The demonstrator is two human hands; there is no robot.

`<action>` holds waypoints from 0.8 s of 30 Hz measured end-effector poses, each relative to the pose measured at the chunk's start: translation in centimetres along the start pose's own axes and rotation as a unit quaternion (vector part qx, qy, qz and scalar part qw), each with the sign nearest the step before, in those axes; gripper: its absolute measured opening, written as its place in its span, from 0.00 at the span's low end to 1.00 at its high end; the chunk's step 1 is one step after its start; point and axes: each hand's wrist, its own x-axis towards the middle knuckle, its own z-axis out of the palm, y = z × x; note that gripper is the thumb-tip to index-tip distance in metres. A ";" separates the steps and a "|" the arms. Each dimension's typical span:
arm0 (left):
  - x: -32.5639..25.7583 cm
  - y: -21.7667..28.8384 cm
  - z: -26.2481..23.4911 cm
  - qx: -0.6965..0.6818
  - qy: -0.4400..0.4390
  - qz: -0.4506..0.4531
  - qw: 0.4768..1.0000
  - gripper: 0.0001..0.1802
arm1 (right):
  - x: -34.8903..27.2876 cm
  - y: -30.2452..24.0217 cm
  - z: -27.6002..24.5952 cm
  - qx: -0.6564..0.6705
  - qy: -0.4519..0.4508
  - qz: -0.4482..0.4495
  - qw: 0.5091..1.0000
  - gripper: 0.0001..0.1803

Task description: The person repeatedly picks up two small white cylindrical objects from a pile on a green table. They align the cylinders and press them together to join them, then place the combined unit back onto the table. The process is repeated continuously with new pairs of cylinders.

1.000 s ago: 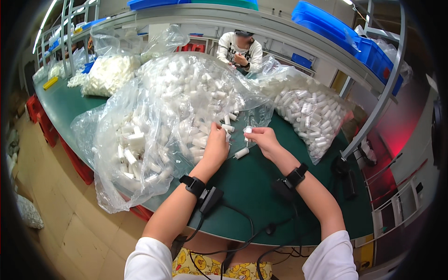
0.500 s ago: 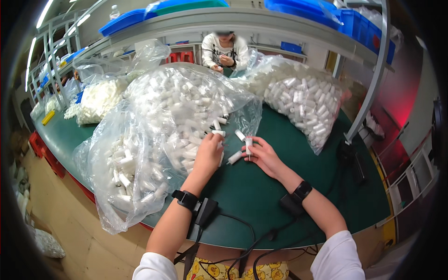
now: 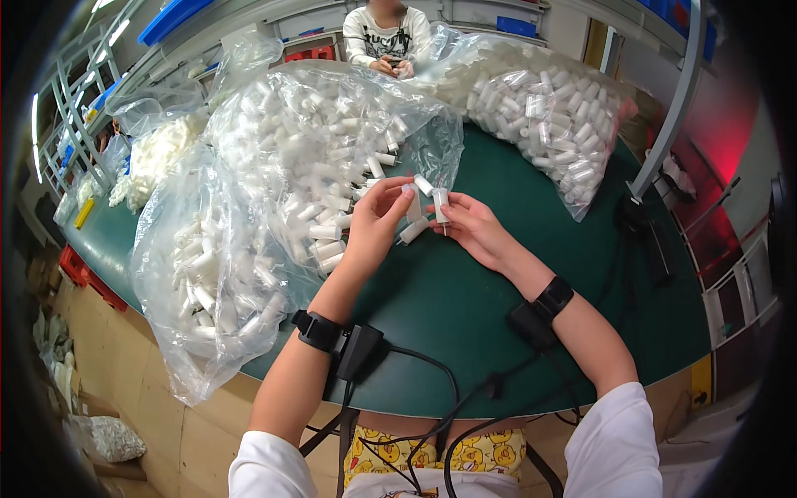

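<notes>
My left hand (image 3: 378,222) is closed on a small white plastic cylinder (image 3: 413,207), pinched near its top between thumb and fingers. Close beside it, my right hand (image 3: 480,229) grips another white cylinder (image 3: 441,202), held upright with a thin metal pin sticking out below. Two more cylinders are by the fingertips: a loose cylinder (image 3: 413,231) lies tilted on the green table (image 3: 432,315), and a second cylinder (image 3: 423,185) is just beyond the hands. To the left, a clear plastic bag (image 3: 274,158) spills many such cylinders toward my left hand.
Another full clear bag (image 3: 548,124) stands at the far right. Black cables (image 3: 452,390) run from the wrist straps across the table's near edge. A grey metal post (image 3: 677,108) rises at the right. Across the table is another person (image 3: 386,37).
My left hand has moved from the pile's edge toward my right hand, now with a cylinder in its fingers. My right hand keeps its cylinder. The view has tilted downward.
</notes>
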 end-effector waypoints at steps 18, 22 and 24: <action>-0.8 0.5 1.1 -0.260 -0.017 -0.163 0.952 0.10 | -0.4 -0.1 -0.1 0.170 -0.052 0.067 0.982 0.12; -0.8 0.8 0.4 -0.240 -0.082 -0.183 0.950 0.08 | -0.2 0.2 -0.4 0.156 -0.056 0.079 0.983 0.14; -0.9 1.2 0.8 -0.212 -0.069 -0.186 0.957 0.07 | -0.1 0.2 -0.5 0.142 -0.064 0.073 0.985 0.14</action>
